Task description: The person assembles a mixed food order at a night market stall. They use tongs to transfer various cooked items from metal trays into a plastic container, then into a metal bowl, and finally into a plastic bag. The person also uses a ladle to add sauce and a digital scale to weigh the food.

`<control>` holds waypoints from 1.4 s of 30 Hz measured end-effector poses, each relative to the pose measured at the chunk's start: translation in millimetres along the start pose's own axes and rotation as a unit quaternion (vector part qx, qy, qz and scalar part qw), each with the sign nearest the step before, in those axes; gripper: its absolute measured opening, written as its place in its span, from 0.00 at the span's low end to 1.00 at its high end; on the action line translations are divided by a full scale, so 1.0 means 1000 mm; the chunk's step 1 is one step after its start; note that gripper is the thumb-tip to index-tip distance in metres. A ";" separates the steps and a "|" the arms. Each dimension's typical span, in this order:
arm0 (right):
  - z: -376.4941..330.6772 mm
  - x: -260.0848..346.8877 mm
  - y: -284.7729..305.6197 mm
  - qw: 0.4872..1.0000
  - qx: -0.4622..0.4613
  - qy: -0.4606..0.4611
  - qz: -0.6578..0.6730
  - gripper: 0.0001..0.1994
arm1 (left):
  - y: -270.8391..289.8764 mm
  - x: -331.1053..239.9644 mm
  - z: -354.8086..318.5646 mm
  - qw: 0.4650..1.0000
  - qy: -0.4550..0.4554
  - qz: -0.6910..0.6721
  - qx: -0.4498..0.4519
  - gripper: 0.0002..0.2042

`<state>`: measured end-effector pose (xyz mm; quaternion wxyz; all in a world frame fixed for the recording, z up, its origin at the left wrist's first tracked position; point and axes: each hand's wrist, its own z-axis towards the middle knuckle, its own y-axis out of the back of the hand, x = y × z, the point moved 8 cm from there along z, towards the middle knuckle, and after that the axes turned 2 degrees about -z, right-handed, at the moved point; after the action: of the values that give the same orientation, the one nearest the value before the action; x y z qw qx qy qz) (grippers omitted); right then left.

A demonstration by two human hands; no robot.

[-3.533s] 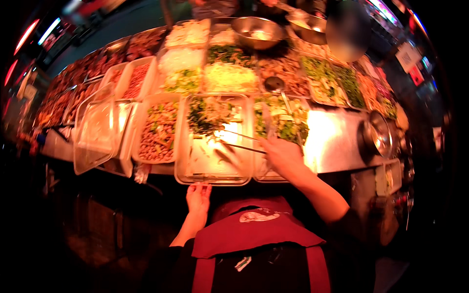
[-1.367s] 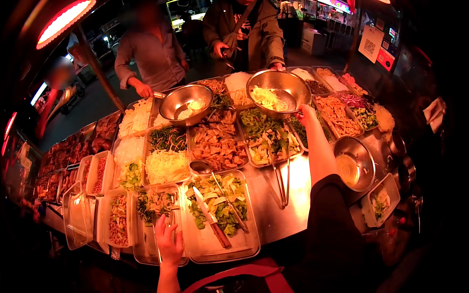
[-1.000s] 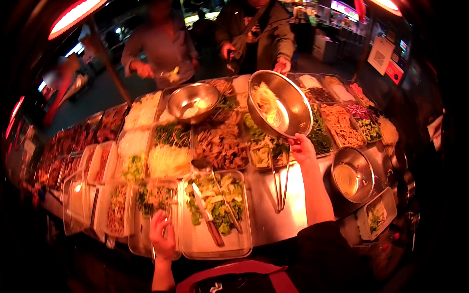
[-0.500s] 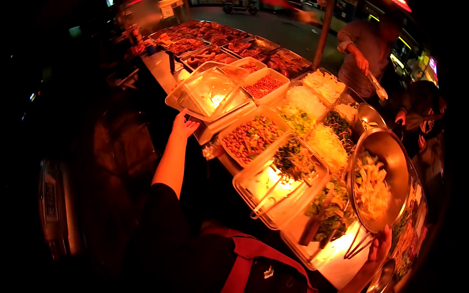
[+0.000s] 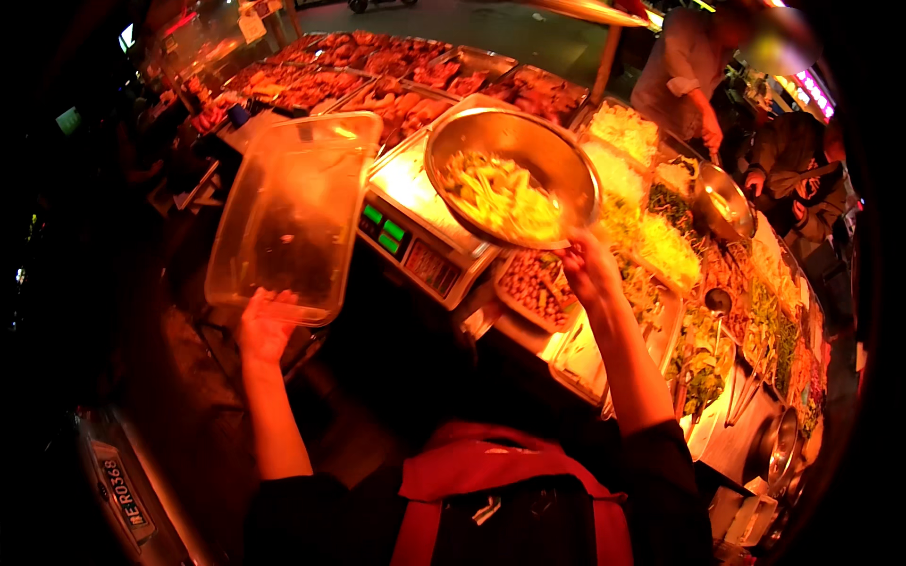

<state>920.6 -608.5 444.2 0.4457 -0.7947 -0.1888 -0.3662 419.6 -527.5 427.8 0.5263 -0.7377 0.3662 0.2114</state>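
Observation:
My left hand grips the near end of a clear plastic tray, held up off the counter and tilted. Only smears and small scraps show inside it. With its fingers at the near rim, my right hand holds a round metal bowl. Pale shredded food with some green lies in the bowl. Just below and left of the bowl is a weighing scale with green displays; the bowl hides part of its plate. I cannot tell whether the bowl touches the plate.
Metal trays of cooked meat fill the far counter. Beans, shredded vegetables and greens stand to the right, beside another metal bowl. Across the counter a person reaches toward the food. A post rises behind.
My left hand has lifted the clear tray off the scale and out to the left. My right hand has carried the metal bowl from the right side to beside the scale.

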 end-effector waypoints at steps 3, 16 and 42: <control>0.046 -0.050 -0.042 0.999 -0.006 -0.038 -0.024 0.07 | 0.051 -0.035 -0.042 0.991 -0.098 0.015 -0.091 0.14; 0.020 -0.144 -0.046 0.923 0.105 0.061 -0.365 0.10 | 0.145 -0.025 -0.113 0.928 -0.223 -0.166 -0.249 0.19; -0.160 -0.140 -0.010 0.565 0.217 0.275 -0.747 0.07 | 0.090 -0.037 -0.108 0.943 -0.311 -0.104 -0.064 0.15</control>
<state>755.9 -734.7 398.0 0.2027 -0.1100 -0.6575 -0.7173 318.9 -632.0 435.8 0.5846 -0.7013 0.0914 0.3976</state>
